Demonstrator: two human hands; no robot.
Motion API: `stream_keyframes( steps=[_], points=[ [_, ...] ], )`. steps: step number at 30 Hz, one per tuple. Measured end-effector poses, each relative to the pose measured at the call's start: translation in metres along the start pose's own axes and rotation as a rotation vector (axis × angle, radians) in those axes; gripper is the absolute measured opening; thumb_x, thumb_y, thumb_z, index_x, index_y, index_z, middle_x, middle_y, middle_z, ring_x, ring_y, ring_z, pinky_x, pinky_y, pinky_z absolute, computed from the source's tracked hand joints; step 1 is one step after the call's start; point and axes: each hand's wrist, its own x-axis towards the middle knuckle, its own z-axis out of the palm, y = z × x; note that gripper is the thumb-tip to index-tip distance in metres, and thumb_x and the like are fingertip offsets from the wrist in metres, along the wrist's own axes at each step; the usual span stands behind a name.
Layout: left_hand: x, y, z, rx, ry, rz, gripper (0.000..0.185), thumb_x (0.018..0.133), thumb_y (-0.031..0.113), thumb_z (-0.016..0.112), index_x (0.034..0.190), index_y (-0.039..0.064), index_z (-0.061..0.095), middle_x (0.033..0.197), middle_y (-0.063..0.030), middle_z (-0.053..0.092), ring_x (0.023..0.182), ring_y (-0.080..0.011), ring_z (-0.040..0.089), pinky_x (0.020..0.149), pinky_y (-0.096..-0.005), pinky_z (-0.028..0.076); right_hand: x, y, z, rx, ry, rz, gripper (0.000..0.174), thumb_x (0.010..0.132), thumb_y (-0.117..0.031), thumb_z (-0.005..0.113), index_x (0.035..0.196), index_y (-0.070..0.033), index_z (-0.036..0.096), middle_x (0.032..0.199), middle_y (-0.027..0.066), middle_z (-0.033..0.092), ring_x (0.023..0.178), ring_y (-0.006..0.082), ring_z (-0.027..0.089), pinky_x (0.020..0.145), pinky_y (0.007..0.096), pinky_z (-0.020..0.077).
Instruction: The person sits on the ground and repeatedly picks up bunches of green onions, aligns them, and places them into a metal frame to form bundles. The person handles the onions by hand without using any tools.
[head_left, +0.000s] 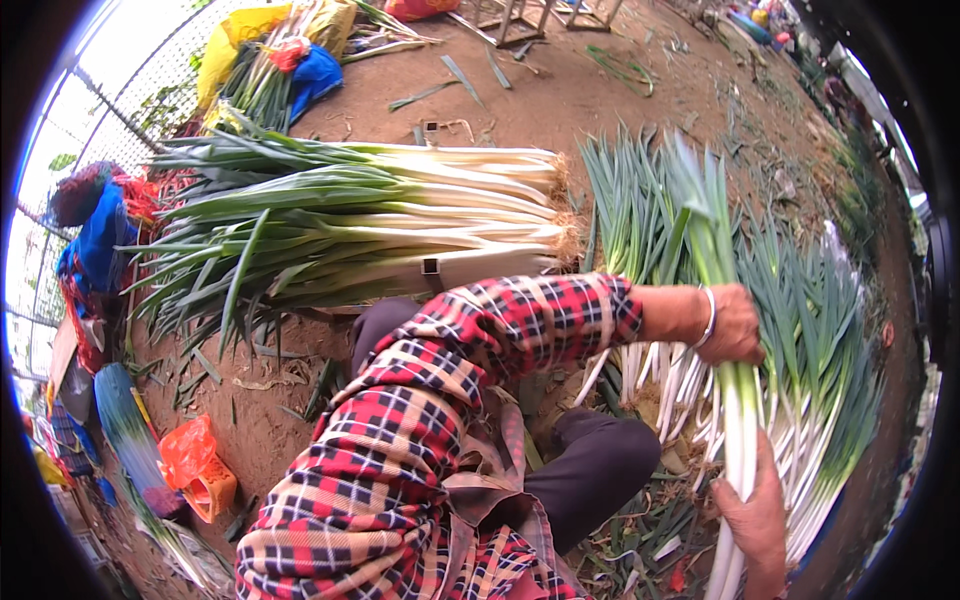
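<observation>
My left hand, with a pale bangle at the wrist, grips a small bunch of long green onions where green leaves meet white stalks. Lower down, my right hand wraps around the white stalks of the same bunch, its thumb across the front. The leaves point away from me and the root ends run off the bottom of the view. Behind and beside my hands lie loose green onions in a broad heap. To the left is a large stack of thick green onions, roots facing right; a dark band crosses its near side.
A yellow bag and a blue bag lie by more green onions at the back left. An orange plastic container with a red bag stands at lower left. Wooden stool legs are at the top. Leaf scraps litter the soil near my knee.
</observation>
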Motion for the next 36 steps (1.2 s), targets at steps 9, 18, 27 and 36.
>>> stream_keyframes(
  steps=[9, 18, 27, 36],
  points=[
    [-0.151, -0.026, -0.332, 0.839, -0.247, -0.284, 0.025, 0.074, 0.023, 0.075, 0.096, 0.017, 0.064, 0.086, -0.0031, 0.066, 0.085, -0.0251, 0.07, 0.071, -0.0395, 0.057, 0.061, -0.087, 0.033, -0.39, 0.178, -0.592, 0.067, 0.083, -0.011, 0.069, 0.143, -0.017, 0.04, 0.106, 0.0243, 0.068, 0.094, 0.0364, 0.071, 0.081, 0.0481, 0.0567],
    [-0.365, -0.041, -0.372, 0.616, -0.855, -1.248, 0.053, 0.069, 0.053, 0.082, 0.095, 0.013, 0.06, 0.081, -0.01, 0.069, 0.081, -0.0305, 0.07, 0.072, -0.0449, 0.053, 0.387, -0.136, 0.243, -0.609, 0.521, -0.797, 0.041, 0.082, -0.014, 0.071, 0.117, -0.013, 0.049, 0.11, 0.0143, 0.056, 0.105, 0.0308, 0.057, 0.09, 0.0496, 0.0457],
    [-0.496, -0.099, -0.271, 0.442, -0.766, -1.291, 0.061, 0.078, 0.065, 0.066, 0.099, 0.008, 0.06, 0.088, -0.0154, 0.069, 0.088, -0.0344, 0.068, 0.076, -0.0462, 0.052, 0.507, -0.084, 0.361, -0.373, 0.387, -0.837, 0.061, 0.078, -0.001, 0.057, 0.136, -0.011, 0.045, 0.144, 0.0233, 0.039, 0.135, 0.044, 0.038, 0.114, 0.0507, 0.0323],
    [-0.503, -0.094, -0.257, 0.571, -0.651, -1.23, 0.057, 0.073, 0.058, 0.074, 0.1, 0.009, 0.061, 0.097, -0.0085, 0.06, 0.094, -0.0274, 0.064, 0.078, -0.0402, 0.051, 0.429, -0.138, 0.387, -0.419, 0.15, -0.855, 0.073, 0.098, -0.05, 0.046, 0.159, -0.02, 0.019, 0.165, 0.0141, 0.006, 0.153, 0.0301, 0.008, 0.121, 0.0581, 0.0034]
  ],
)
